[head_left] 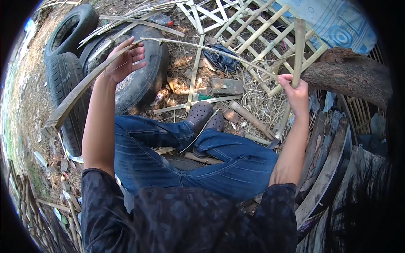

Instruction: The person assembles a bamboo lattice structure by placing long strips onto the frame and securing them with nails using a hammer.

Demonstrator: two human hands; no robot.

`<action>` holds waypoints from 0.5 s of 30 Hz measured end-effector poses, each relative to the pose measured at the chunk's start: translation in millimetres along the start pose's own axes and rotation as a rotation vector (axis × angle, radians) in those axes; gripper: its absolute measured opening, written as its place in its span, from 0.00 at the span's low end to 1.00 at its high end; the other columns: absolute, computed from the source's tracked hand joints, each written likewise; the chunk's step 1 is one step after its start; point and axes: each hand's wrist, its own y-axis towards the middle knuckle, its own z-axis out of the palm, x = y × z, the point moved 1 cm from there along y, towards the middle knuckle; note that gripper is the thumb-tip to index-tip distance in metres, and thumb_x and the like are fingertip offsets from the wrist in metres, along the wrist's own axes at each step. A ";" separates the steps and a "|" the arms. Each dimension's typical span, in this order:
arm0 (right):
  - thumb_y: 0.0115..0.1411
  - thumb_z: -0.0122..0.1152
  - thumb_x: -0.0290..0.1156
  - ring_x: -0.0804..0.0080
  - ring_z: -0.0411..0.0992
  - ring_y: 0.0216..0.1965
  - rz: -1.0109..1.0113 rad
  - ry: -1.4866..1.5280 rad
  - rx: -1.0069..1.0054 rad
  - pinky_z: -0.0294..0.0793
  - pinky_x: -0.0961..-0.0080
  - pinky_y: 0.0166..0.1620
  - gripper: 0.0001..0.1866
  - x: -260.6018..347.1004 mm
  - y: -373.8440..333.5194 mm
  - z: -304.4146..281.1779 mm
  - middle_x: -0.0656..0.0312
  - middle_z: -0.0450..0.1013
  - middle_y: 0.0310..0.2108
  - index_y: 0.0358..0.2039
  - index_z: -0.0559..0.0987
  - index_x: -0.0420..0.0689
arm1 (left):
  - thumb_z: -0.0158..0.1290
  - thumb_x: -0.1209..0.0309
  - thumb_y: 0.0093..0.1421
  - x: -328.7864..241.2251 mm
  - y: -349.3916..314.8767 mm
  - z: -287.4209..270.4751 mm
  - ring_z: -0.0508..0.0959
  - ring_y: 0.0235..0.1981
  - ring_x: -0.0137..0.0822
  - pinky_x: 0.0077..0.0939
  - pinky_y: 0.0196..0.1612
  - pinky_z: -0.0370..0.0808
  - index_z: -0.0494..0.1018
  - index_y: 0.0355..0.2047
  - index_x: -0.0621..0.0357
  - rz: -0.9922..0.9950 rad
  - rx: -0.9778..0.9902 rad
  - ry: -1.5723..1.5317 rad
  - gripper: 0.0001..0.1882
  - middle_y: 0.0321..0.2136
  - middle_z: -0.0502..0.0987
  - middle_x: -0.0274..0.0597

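— Two hands are working one length of split bamboo over a littered yard. What is each doing?

— The left hand [125, 59] is lying against a thin bamboo strip [198, 45], its grip half open, fingers curled loosely around the strip where it is arching upward. The right hand [296, 93] is clamping tight around an upright bamboo stick [298, 46].

— Where is the strip running?

— It is bowing from the left hand across to the right hand, passing above the person's crossed legs in blue jeans [228, 156]. A broader bamboo slat [71, 99] is slanting down from the left hand toward the ground's left edge.

— And the surroundings?

— Old tyres [67, 76] are lying just beyond the left hand, a bamboo lattice [249, 29] is resting at the far edge of the ground, and a thick log [350, 76] is sitting just right of the right hand. Dark clogs [202, 116] are showing on the feet.
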 end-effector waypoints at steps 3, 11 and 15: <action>0.51 0.69 0.35 0.82 0.71 0.27 0.031 0.008 0.060 0.68 0.82 0.33 0.12 13.2 19.7 -3.9 0.65 0.77 0.25 0.29 0.82 0.39 | 0.44 0.52 0.65 10.9 13.6 5.2 0.77 0.22 0.24 0.20 0.22 0.79 0.72 0.44 0.56 -0.049 -0.042 -0.008 0.21 0.23 0.76 0.30; 0.50 0.70 0.36 0.87 0.58 0.16 0.176 0.174 0.127 0.52 0.85 0.21 0.10 -15.0 4.0 -19.2 0.72 0.70 0.17 0.26 0.81 0.43 | 0.46 0.50 0.63 2.4 23.3 19.3 0.76 0.19 0.26 0.23 0.23 0.78 0.71 0.36 0.52 -0.216 -0.078 0.192 0.18 0.20 0.75 0.29; 0.50 0.71 0.37 0.88 0.56 0.15 0.217 0.255 0.169 0.50 0.85 0.20 0.11 -15.8 10.4 -14.8 0.74 0.65 0.15 0.25 0.80 0.43 | 0.45 0.49 0.63 -0.5 24.3 16.0 0.77 0.20 0.25 0.23 0.24 0.79 0.71 0.35 0.52 -0.212 -0.023 0.191 0.19 0.20 0.75 0.29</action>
